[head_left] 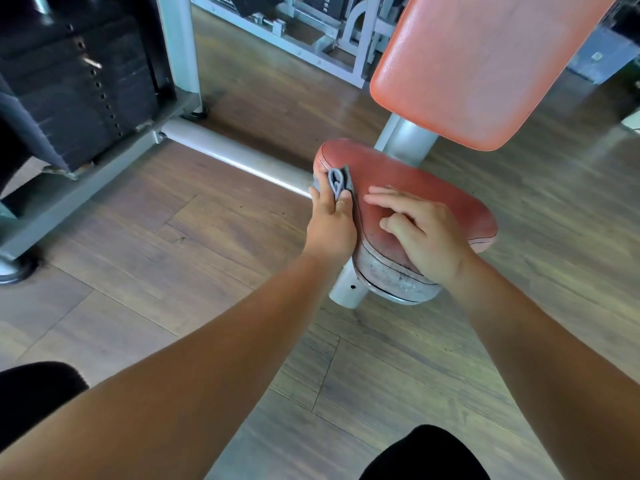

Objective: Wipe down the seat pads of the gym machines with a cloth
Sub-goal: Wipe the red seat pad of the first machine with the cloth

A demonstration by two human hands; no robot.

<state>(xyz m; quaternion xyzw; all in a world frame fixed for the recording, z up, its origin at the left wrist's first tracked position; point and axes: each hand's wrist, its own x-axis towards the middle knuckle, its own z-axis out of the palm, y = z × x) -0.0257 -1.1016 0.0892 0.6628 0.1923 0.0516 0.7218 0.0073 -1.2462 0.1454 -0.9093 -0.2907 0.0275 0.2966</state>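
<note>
A: Item one: seat pad [415,188], red, centre of scene, below the orange back pad [485,64].

B: Hands?

A: Left hand [330,226] closed around a bunched grey cloth [337,180], pressed to the pad's left edge. Right hand [420,233] loosely open, empty, resting on top.

B: Risks?

A: The small wad likely misses the worn near rim [398,275]; the cloth may slip from the grip at the edge.

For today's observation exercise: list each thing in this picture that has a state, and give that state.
Cloth: bunched, pressed on the seat's left edge.
Left hand: closed on the cloth.
Right hand: open, resting flat on the seat.
Seat: worn and scuffed at the near end.
Back pad: tilted, untouched.
</note>
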